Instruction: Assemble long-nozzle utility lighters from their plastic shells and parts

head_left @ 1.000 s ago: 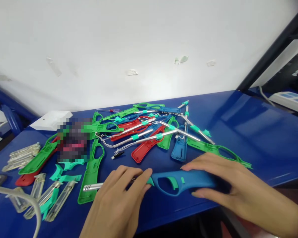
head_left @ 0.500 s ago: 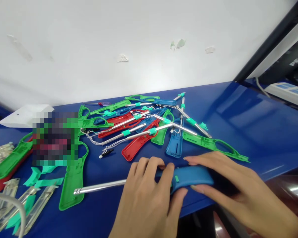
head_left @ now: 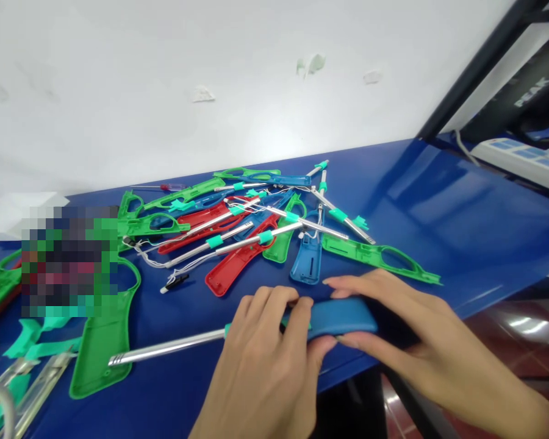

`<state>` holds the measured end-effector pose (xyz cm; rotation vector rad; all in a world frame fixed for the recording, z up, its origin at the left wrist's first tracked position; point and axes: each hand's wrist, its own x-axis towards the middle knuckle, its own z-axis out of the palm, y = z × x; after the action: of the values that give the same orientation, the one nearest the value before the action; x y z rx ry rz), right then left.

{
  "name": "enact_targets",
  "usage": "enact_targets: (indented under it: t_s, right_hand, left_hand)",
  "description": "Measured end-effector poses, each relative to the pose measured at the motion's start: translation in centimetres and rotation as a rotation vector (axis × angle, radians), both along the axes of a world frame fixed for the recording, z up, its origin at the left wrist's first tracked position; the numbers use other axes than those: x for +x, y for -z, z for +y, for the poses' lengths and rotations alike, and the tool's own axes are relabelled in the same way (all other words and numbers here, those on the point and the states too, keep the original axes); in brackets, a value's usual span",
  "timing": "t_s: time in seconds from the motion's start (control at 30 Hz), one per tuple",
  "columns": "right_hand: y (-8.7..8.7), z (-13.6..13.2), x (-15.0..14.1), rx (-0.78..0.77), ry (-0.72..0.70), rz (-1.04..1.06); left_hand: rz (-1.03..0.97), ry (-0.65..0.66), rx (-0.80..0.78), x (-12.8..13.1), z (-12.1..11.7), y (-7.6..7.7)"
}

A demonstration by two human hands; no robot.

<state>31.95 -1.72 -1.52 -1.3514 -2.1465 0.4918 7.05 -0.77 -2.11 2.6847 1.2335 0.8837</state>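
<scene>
In the head view, right of the green shell [head_left: 103,344], the left hand [head_left: 260,360] clamps the middle of the blue lighter [head_left: 343,317] and the right hand [head_left: 448,347] pinches its butt, probably steadying it from both sides.

The bench [head_left: 476,213] is backed by a white wall [head_left: 132,73], to which scraps of torn paper [head_left: 204,94] are stuck. At the right, a dark post [head_left: 466,73] is seen, and behind it a black object [head_left: 507,113] is lettered "PEAK". A white casing [head_left: 526,158] is marked with blue panels. Below, reddish floor tiles [head_left: 521,341] are streaked with reflected light.
</scene>
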Motion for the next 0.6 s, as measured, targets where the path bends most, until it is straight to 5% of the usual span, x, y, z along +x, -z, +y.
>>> enact_targets:
  t_s: [0.27, 0.4, 0.6]
  right_hand:
    - [0.5, -0.1, -0.4, 0.068, -0.011, 0.048]
    - [0.0, -0.4, 0.4, -0.011, -0.014, 0.059]
    - [-0.4, 0.1, 1.0, -0.094, -0.041, 0.049]
  left_hand:
    - [0.128, 0.074, -0.053, 1.1, 0.4, -1.2]
    - [0.162, 0.149, -0.076, 1.6, 0.8, -1.8]
    - [0.159, 0.093, -0.012, 0.9, 1.0, -1.5]
